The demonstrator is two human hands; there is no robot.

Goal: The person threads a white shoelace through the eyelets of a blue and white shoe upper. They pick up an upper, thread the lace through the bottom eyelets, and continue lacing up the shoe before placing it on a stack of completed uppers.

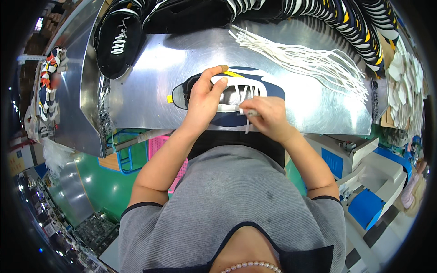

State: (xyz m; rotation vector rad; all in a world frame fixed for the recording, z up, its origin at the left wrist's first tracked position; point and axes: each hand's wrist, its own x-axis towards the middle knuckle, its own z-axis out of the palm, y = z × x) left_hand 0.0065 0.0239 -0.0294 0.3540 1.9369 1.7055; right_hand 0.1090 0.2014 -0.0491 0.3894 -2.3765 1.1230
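A navy shoe upper [276, 91] lies sideways on the metal bench, its yellow heel tab [170, 98] to the left. White edging surrounds its dark opening, and white shoelace [244, 93] crosses the right part of it. With thumb and fingers, my left hand [204, 98] pinches the upper's far edge near the opening. My right hand [271, 116] is closed at the near eyelet row around a short whitish-grey tool [253, 113], its kind partly hidden by the fingers. A loose lace end [247, 128] hangs below that hand toward the bench's near edge.
Loose white shoelaces [300, 57] lie in a bundle at the far right. Behind them curves a long row of nested uppers [337, 22]. A black laced upper [119, 48] sits far left. White pieces [405, 86] hang at the right. The bench's front edge [150, 129] is near my body.
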